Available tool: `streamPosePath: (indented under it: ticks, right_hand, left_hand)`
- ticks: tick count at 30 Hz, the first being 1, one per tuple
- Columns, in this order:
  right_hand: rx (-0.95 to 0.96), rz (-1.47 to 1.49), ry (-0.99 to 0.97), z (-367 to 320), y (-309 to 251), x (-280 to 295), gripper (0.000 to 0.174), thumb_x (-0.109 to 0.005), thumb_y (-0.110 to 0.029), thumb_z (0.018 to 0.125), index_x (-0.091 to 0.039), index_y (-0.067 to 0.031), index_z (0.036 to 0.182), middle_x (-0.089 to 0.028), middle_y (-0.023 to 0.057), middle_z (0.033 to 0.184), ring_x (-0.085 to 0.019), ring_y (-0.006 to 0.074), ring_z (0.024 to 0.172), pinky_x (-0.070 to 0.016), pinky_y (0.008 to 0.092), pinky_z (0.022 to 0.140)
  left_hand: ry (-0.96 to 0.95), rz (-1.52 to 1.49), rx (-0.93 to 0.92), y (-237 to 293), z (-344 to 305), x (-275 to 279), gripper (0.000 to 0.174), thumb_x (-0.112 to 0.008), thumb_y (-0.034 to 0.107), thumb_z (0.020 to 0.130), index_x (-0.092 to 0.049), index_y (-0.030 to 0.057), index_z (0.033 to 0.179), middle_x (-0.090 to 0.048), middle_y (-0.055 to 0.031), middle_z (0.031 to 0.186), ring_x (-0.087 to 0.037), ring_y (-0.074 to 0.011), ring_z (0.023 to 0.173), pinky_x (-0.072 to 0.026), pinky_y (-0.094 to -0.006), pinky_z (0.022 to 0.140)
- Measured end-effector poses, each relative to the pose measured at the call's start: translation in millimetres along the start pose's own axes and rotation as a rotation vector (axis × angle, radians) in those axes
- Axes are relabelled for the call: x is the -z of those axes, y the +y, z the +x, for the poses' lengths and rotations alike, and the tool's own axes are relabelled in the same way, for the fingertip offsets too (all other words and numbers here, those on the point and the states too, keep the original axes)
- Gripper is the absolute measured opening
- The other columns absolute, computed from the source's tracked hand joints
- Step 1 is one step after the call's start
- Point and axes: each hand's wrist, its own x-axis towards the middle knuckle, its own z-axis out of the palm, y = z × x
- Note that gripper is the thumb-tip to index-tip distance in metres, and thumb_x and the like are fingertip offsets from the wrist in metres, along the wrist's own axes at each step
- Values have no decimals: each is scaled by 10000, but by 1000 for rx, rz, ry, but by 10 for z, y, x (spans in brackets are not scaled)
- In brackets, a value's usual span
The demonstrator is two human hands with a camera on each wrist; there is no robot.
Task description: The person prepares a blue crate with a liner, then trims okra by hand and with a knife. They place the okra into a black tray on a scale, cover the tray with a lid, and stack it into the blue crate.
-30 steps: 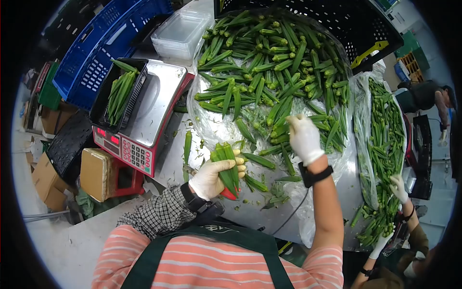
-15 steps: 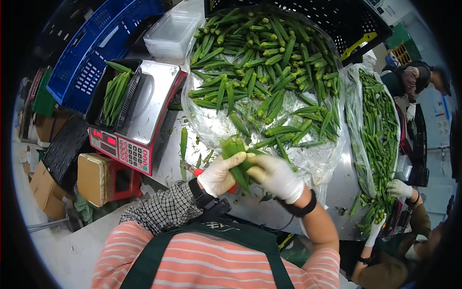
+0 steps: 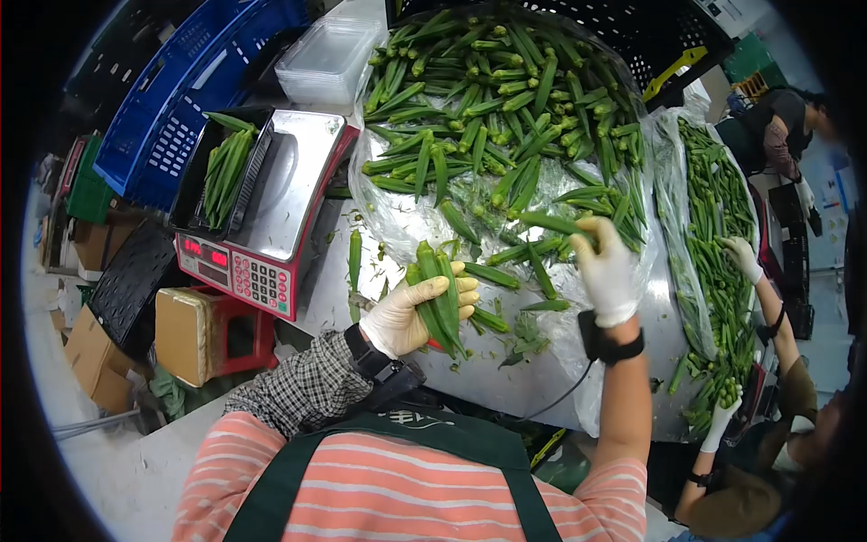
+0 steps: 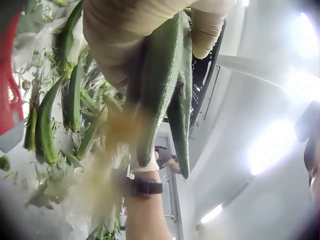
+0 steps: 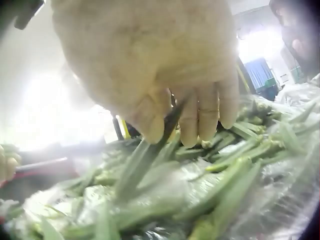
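Note:
In the head view my gloved left hand holds a small bunch of okra pods over the metal table, thumb across them. Two of these pods point their tips downward in the left wrist view. My gloved right hand is at the near side of the okra pile. Between its thumb and fingers it pinches a single okra pod, which sticks out toward the left in the head view. Loose pods lie on the table and plastic sheet between the hands.
Left of the pile stands a red scale with a black tray of okra on it. Clear plastic boxes and a blue crate are behind. A second okra heap lies at right, where other people work.
My right hand went from the pile to the bunch in my left hand, then back right to the pile, where it now pinches a pod. My left hand keeps its bunch.

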Motion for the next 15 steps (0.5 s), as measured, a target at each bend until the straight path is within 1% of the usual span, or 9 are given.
streamPosePath:
  ticks: [1,3,4,5,8,10,12,13,15]
  right_hand:
    - [45,69,18,-166,-135,-78,137,-582,-31,805,-578,-23,942,-601,109,859,-599,176,761,-471,280,667]
    - [307,154,-6,-505,-279,-397,210,-631,-67,763,-565,-12,955,-603,142,858,-594,271,772,-472,315,674]
    - [437,61,-74,-648,-379,-529,233,-652,-83,751,-571,-14,958,-603,136,867,-593,266,791,-472,320,692]
    - [566,-29,-142,-740,-435,-610,257,-673,-100,738,-577,-17,962,-603,131,875,-593,261,809,-471,325,709]
    - [526,154,-275,-796,-439,-505,255,-685,-128,733,-596,-19,945,-601,119,883,-588,262,829,-470,334,722]
    - [95,214,-263,-700,-269,-305,238,-683,-133,734,-616,-27,936,-606,126,890,-593,277,840,-478,328,723]
    - [198,-291,-50,-507,276,-311,202,-636,-93,750,-593,-9,929,-571,164,857,-564,328,788,-459,383,707]
    - [36,-493,-127,-487,479,-324,214,-641,-124,749,-595,-11,925,-575,176,887,-557,355,804,-454,405,714]
    - [93,-532,-192,-469,864,-318,207,-639,-121,747,-594,-15,919,-576,166,879,-560,340,798,-451,406,703]
  left_hand:
    - [-9,-1,6,-40,19,-19,517,-612,156,837,-386,10,1278,-504,-175,1205,-512,-277,1116,-413,-420,980]
    - [-21,-93,38,-148,59,-72,503,-610,171,843,-394,16,1270,-497,-165,1213,-510,-257,1114,-419,-411,966]
    - [-33,-208,23,-178,82,-137,449,-647,131,815,-448,45,1208,-567,-122,1072,-570,-230,992,-477,-399,887]
    - [-35,-204,22,-175,98,-98,449,-647,131,815,-448,45,1208,-567,-122,1072,-570,-230,992,-477,-399,887]
    - [38,-77,61,-101,42,72,369,-618,148,830,-496,50,1164,-602,-92,973,-590,-214,920,-485,-395,861]
    - [29,-59,7,-29,-6,149,410,-614,134,822,-474,23,1191,-598,-97,967,-589,-231,901,-482,-403,859]
    - [-30,-99,-28,45,-66,248,446,-618,123,811,-456,9,1210,-596,-121,987,-581,-260,946,-470,-424,883]
    - [-26,-96,-31,70,-91,236,446,-618,123,811,-456,9,1210,-596,-121,987,-581,-260,946,-470,-424,883]
    - [-10,-82,-26,123,-153,185,445,-606,116,815,-448,8,1217,-588,-152,1057,-552,-283,1046,-439,-447,938]
